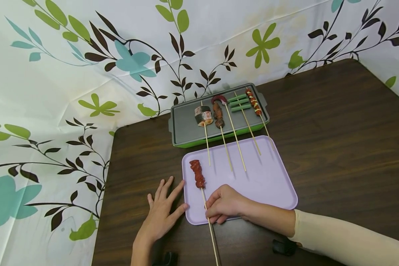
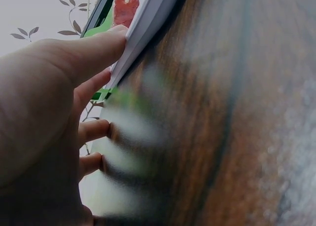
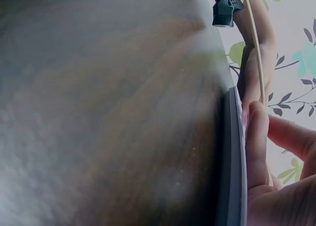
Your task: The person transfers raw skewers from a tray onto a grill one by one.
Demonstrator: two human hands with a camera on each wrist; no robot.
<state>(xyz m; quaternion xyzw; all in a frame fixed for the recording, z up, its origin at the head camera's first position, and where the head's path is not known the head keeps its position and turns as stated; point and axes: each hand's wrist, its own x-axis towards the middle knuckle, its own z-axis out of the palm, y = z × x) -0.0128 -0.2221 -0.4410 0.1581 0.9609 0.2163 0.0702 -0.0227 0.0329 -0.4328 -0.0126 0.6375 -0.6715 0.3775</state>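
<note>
A skewer of red meat pieces point(image 1: 197, 173) lies over the left side of a lavender tray point(image 1: 266, 184), its bare stick reaching past the tray's near edge. My right hand point(image 1: 224, 203) pinches that stick between thumb and fingers, low over the tray's front edge. In the right wrist view the stick point(image 3: 256, 43) rises from between the fingertips. With fingers spread, my left hand point(image 1: 163, 212) rests on the table, thumb and index fingertips at the tray's left rim. The left wrist view shows its thumb point(image 2: 106, 45) against the tray's side.
Behind the tray stands a green-sided grill with a grey plate point(image 1: 186, 125). Several skewers lie on it, among them a black-wrapped piece point(image 1: 203, 115), brown meat point(image 1: 218, 116) and green stalks point(image 1: 240, 102); their sticks overhang the tray. Patterned cloth point(image 1: 119, 88) hangs behind the dark wooden table point(image 1: 336, 147).
</note>
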